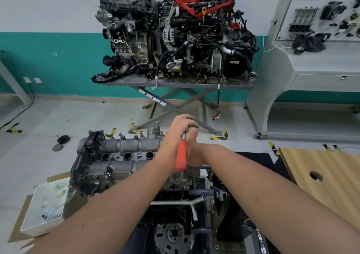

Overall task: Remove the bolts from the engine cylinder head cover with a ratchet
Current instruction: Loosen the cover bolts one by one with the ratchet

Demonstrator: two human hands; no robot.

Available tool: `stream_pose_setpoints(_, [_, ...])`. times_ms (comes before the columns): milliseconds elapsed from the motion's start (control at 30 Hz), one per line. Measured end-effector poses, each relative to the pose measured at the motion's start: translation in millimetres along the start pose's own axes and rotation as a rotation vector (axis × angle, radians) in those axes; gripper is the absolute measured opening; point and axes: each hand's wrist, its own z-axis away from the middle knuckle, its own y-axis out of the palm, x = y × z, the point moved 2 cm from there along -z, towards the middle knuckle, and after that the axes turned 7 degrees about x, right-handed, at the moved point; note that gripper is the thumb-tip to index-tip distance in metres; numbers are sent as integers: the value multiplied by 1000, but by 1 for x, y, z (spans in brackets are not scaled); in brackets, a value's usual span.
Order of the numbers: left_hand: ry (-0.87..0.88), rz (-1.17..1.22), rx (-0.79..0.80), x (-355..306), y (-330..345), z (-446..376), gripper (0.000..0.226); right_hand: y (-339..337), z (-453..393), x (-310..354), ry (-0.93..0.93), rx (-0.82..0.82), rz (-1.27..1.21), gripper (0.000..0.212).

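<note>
Grey workshop floor with yellow-black tape marks lies under the engine, whose grey cylinder head cover [124, 156] sits low at centre, dirty, with 3 round open wells and small bolts [122, 136] along its edges. At its right end the ratchet [181, 155], orange-handled, stands nearly upright. Left hand [180, 128] curls over its top; right hand [194, 146] wraps the handle. Left of the engine, a white tray [33, 214] holds small dark parts.

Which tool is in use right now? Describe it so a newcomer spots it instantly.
Find the grey cylinder head cover nearest the camera. At its right end, both hands meet on the ratchet. Its orange handle is the only bright thing there.
</note>
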Motion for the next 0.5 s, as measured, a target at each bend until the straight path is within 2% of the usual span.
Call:
stream_pose_setpoints(67, [-195,338,-116,-3,4,2,40,7,-9,-3,-43,39,30,39])
stream_pose_setpoints(133, [-380,649,-200,-1,8,3,42,9,-12,-8,6,73,3,40])
stream_pose_setpoints(233, [-551,908,-244,0,8,-5,38,9,-13,-13,-14,75,37,42])
stream_pose_setpoints(300, [-672,958,-259,0,4,-11,32,10,-13,-13,-51,79,48,45])
stream_pose_setpoints(367, [-801,921,-220,3,-5,-17,27,8,-15,-12,-39,71,27,40])
stream_pose_setpoints(500, [-921,715,0,6,-25,-30,16,5,-19,-8,-1,65,25,28])
